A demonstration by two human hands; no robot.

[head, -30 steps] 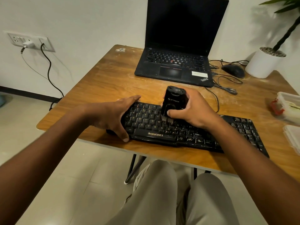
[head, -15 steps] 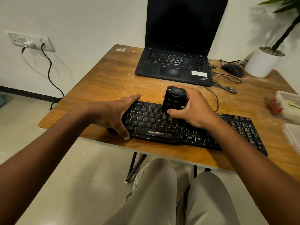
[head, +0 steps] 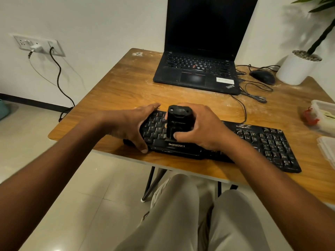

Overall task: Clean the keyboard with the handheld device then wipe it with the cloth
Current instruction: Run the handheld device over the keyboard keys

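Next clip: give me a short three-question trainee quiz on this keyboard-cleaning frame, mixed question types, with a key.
1. True or false: the right hand grips the black handheld device upright on the keyboard.
2. What does the left hand do?
A. Holds a cloth
B. Steadies the keyboard's left end
C. Types on the laptop
3. Fill in: the mouse lies between the laptop and the white ____.

Key
1. True.
2. B; its thumb reaches round the front edge and its fingers lie along the far edge.
3. Plant pot.
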